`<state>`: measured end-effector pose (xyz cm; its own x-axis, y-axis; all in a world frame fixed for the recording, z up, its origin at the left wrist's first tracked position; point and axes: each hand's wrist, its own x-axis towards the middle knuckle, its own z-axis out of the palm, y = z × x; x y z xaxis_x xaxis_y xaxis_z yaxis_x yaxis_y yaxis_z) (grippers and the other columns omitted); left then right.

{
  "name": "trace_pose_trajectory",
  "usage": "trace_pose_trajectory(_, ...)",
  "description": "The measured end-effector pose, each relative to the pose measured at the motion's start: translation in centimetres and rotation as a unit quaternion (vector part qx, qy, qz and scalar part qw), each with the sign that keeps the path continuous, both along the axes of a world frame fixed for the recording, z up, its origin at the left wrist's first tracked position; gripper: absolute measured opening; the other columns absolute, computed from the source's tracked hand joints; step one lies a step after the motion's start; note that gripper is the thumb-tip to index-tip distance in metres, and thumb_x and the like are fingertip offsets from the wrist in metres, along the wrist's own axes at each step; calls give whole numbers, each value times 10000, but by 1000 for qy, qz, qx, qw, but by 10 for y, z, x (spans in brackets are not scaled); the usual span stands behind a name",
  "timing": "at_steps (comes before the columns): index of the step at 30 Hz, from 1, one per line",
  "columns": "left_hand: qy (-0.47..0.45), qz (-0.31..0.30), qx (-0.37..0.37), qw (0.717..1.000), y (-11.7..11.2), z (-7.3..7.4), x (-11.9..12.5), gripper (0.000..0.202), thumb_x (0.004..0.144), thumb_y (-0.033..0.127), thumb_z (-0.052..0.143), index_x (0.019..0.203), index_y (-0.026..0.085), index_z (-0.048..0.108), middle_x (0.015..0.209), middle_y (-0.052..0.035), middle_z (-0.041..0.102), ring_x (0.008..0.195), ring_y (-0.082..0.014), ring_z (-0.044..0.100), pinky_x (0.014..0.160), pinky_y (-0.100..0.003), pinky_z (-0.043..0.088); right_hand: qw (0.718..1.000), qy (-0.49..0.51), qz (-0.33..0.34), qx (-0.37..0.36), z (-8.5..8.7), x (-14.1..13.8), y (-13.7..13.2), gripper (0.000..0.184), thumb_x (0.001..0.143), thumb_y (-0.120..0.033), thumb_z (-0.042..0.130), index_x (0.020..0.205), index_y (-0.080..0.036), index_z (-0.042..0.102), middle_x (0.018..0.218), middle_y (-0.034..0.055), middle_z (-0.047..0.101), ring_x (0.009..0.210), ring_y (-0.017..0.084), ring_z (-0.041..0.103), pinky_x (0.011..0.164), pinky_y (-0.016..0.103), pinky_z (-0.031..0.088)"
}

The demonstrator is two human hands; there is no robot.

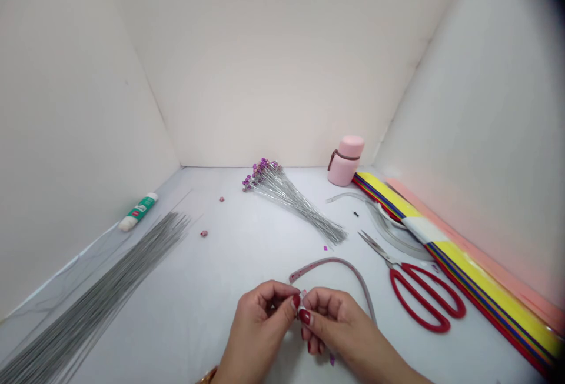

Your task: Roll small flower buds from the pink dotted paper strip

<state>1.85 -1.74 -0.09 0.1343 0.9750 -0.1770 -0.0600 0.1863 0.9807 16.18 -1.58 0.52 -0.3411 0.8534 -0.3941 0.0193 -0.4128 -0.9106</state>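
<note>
Close together at the front middle, my left hand (265, 322) and my right hand (338, 319) pinch a small pale pink piece (303, 294) between thumbs and fingers. The fingertips cover most of it, so I cannot tell its kind. Just behind the hands a narrow greyish-pink strip with red marks (331, 260) curves over the white table. One end lies near my left fingertips and the other runs down behind my right hand; whether it joins the held piece is hidden. A tiny purple scrap (332, 360) shows below my right hand.
Red-handled scissors (426, 296) lie partly open at right, beside a clear curled band (397, 240) and coloured paper strips (477, 278). Behind stand a pink bottle (346, 163) and wire stems with purple tips (300, 201). Left are bare wires (101, 296), a glue stick (138, 212), small pink bits (203, 233).
</note>
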Motion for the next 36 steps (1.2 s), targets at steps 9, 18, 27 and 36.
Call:
trace_pose_trajectory(9, -17, -6, -12, 1000, 3, 2, -3, 211, 734, 312, 597, 642, 122, 586, 538, 10, 547, 535, -115, 503, 533, -218, 377, 996, -35, 14, 84, -4, 5, -3, 286, 777, -420, 510, 689, -151, 552, 586, -15, 555, 483, 78, 471, 461, 186, 337)
trace_pose_trajectory(18, -48, 13, -37, 998, 2, 0, 0, 225, 703, 343, 627, 642, 127, 602, 522, 13, 546, 491, -112, 506, 509, -217, 375, 999, 10, 34, 21, -4, 3, -3, 360, 699, -480, 587, 694, -120, 562, 587, 19, 599, 429, 63, 475, 415, 171, 293)
trace_pose_trajectory(27, 2, -14, -7, 1000, 0, 2, -1, 198, 751, 303, 567, 666, 124, 575, 577, -1, 569, 554, -122, 504, 553, -228, 395, 1000, -11, 22, 15, -1, 1, -2, 395, 678, -512, 584, 633, -122, 539, 514, 2, 582, 399, 57, 482, 404, 162, 302)
trace_pose_trajectory(36, -2, -22, -1, 1000, -1, 4, -1, 189, 725, 306, 596, 683, 122, 608, 611, -23, 610, 591, -141, 538, 571, -235, 418, 999, -25, 7, 35, 4, 0, -2, 315, 693, -434, 585, 601, -139, 523, 503, -3, 568, 432, 77, 482, 401, 168, 300)
